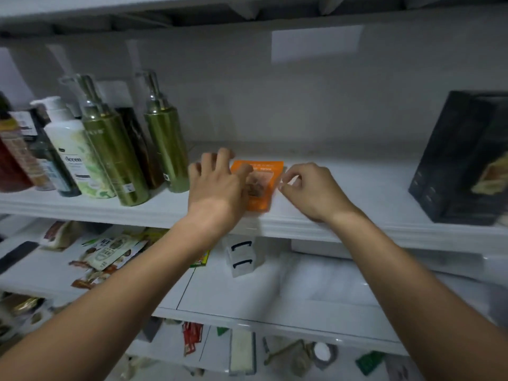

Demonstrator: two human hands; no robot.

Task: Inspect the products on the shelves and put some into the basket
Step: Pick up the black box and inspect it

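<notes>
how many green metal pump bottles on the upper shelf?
2. One green bottle stands toward the front, right of the white lotion bottle. The other green bottle stands right of it, just left of the left hand. More may be hidden behind the cluster.

The light is dim and cool, leaving the whole view soft and a little grainy, with dark shadow under the top shelf (192, 17). A pale bright rectangle (316, 44) glows on the back wall just below that shelf, and faint shine runs down the green bottles (165, 141) beneath it. Wide-angle distortion bends the shelf edges, and the items far below the top shelf are smeared with blur.
</notes>
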